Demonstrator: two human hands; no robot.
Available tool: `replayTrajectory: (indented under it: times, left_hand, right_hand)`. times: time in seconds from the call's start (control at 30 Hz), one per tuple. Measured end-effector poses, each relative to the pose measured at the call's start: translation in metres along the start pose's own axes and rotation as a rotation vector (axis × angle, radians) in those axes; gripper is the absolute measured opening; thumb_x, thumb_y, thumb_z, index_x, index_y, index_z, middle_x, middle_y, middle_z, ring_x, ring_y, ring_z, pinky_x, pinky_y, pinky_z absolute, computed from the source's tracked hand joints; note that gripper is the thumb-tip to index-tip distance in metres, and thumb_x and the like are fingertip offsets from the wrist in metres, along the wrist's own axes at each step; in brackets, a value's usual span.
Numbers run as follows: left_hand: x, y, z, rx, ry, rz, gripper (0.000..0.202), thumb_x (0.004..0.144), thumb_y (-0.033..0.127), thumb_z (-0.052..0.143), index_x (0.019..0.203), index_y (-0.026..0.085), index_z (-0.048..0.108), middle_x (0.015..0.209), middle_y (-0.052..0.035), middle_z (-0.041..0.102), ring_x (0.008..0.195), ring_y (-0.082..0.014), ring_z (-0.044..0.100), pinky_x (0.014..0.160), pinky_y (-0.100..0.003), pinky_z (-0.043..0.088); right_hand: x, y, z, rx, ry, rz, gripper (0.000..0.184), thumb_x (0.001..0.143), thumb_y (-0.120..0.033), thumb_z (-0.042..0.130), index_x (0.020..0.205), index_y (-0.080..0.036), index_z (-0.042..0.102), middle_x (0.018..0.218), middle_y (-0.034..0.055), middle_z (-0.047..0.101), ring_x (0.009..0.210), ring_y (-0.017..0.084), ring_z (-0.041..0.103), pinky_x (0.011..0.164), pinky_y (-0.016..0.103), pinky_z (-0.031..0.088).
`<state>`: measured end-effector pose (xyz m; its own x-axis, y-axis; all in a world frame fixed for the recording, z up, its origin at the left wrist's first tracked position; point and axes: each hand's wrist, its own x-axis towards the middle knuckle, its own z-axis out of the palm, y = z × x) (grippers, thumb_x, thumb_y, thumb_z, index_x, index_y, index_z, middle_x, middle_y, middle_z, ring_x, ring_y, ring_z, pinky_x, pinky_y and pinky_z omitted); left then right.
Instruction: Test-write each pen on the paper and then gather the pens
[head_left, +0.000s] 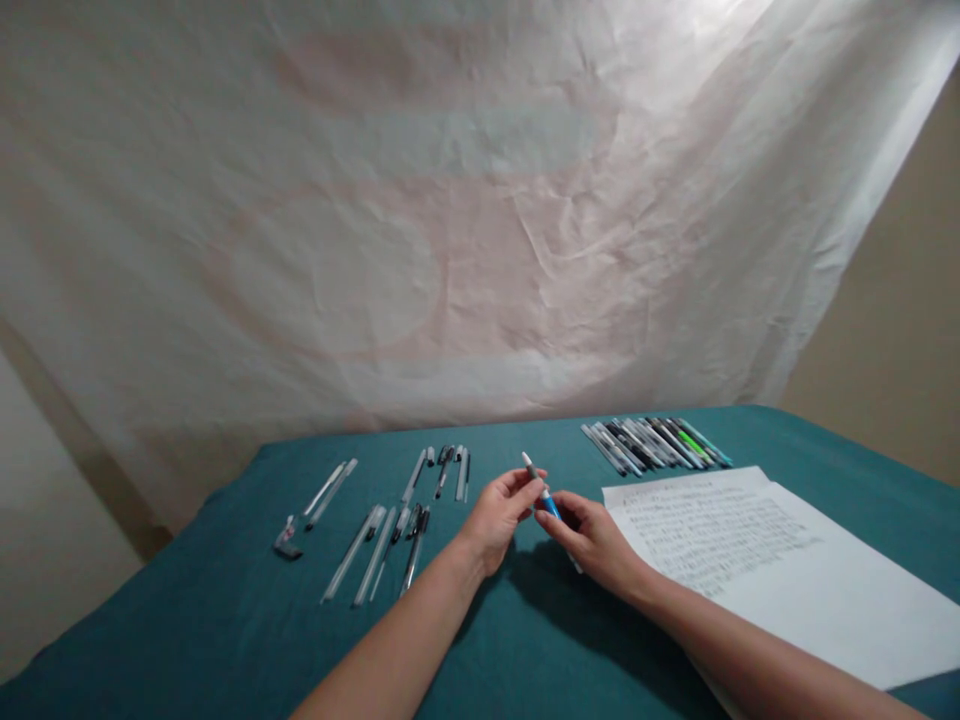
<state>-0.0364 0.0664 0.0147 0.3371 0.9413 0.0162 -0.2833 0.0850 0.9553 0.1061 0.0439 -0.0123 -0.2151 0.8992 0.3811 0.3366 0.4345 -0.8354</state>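
Observation:
Both hands hold one blue pen (551, 504) with a grey grip and a white tip pointing up and away, tilted above the table. The fingers of my left hand (501, 515) pinch it near the grey end. Around its blue barrel, the fingers of my right hand (592, 540) are closed; the lower end is partly hidden by that hand. To the left of my left hand lie several disassembled pens (379, 555), with clear barrels, refills and black caps apart. Close to my right forearm are white sheets of paper (840, 590) with rows of handwriting.
A row of several pens (652, 445), one bright green, lies at the back right. More pen parts (439, 472) and a clear pen barrel (330, 495) lie toward the left, near a small crumpled dark piece (287, 540). A teal cloth (247, 630) covers the table; a pale sheet (480, 250) hangs behind.

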Motion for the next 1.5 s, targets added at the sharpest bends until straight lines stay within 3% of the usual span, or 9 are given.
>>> replayTrajectory:
  times: [0.2,0.47,0.77,1.03,1.27,1.5]
  left_hand:
    - [0.002,-0.003,-0.003,0.063,0.062,-0.009,0.03,0.069,0.035,0.064,0.094,0.019,0.061,0.09,-0.003,0.059,0.084,-0.0136,0.051,0.072,-0.025,0.034]
    - [0.0,0.004,0.004,0.115,0.13,0.036,0.028,0.065,0.031,0.066,0.088,0.015,0.063,0.084,-0.0035,0.062,0.078,-0.0128,0.053,0.073,-0.024,0.035]
    - [0.004,-0.004,0.002,0.122,0.177,0.091,0.029,0.063,0.033,0.068,0.085,0.015,0.064,0.083,-0.0043,0.063,0.077,-0.0138,0.054,0.074,-0.025,0.037]
    - [0.004,-0.007,0.002,0.118,0.209,0.059,0.031,0.059,0.036,0.07,0.08,0.014,0.065,0.079,-0.0048,0.064,0.075,-0.0152,0.055,0.072,-0.026,0.038]
    - [0.006,-0.01,-0.001,0.083,0.178,0.083,0.03,0.059,0.032,0.071,0.082,0.014,0.065,0.081,-0.005,0.064,0.078,-0.0153,0.055,0.077,-0.027,0.038]
    - [0.004,-0.007,-0.002,0.105,0.103,0.087,0.031,0.063,0.033,0.068,0.087,0.013,0.065,0.081,-0.0045,0.063,0.074,-0.0137,0.053,0.074,-0.026,0.037]
  right_hand:
    - [0.002,0.007,-0.001,-0.05,0.158,0.046,0.024,0.072,-0.04,0.057,0.073,-0.018,0.049,0.058,-0.0042,0.045,0.05,0.009,0.039,0.047,0.02,0.033]
    - [0.001,0.012,0.0,-0.174,0.222,0.048,0.027,0.073,-0.044,0.055,0.068,-0.018,0.052,0.056,-0.0035,0.048,0.049,0.01,0.042,0.047,0.02,0.033]
    - [0.0,0.011,0.0,-0.283,0.218,0.019,0.024,0.076,-0.042,0.052,0.07,-0.019,0.053,0.062,-0.0003,0.054,0.058,0.013,0.049,0.055,0.023,0.037]
    - [-0.002,0.012,0.001,-0.27,0.19,0.008,0.024,0.079,-0.041,0.049,0.073,-0.018,0.053,0.066,0.0007,0.055,0.061,0.013,0.049,0.057,0.024,0.038]
    - [-0.003,0.013,0.001,-0.26,0.149,0.014,0.026,0.082,-0.041,0.044,0.078,-0.018,0.055,0.069,0.0021,0.056,0.063,0.014,0.05,0.06,0.025,0.039]
    - [0.0,0.006,0.0,-0.089,0.058,0.017,0.035,0.088,-0.039,0.031,0.07,-0.018,0.053,0.063,0.0005,0.054,0.061,0.013,0.05,0.06,0.024,0.038]
